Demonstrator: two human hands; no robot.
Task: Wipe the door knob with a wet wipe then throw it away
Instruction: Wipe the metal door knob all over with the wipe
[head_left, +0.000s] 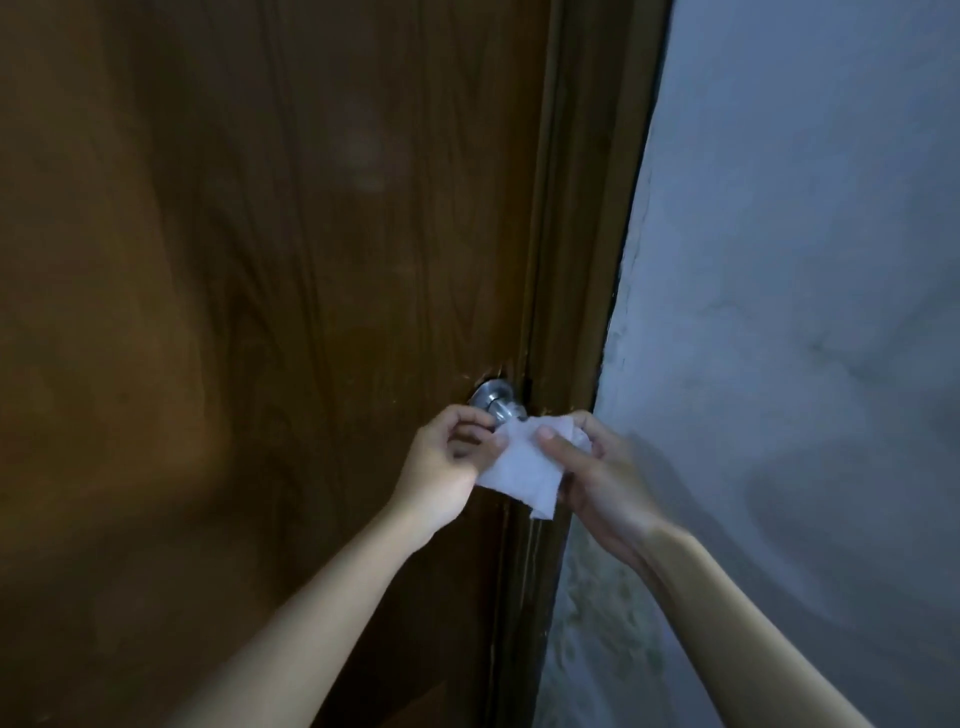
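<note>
A silver metal door knob (493, 399) sticks out of the brown wooden door (270, 312) near its right edge. A white wet wipe (524, 470) hangs spread just below and in front of the knob. My left hand (449, 460) pinches the wipe's left edge, fingers right under the knob. My right hand (597, 473) grips the wipe's upper right part, thumb pressed on its front. The wipe's top edge touches or nearly touches the knob's front, which it partly hides.
The brown door frame (582, 260) runs beside the door's right edge. A rough grey-white wall (805, 312) fills the right side. The lighting is dim.
</note>
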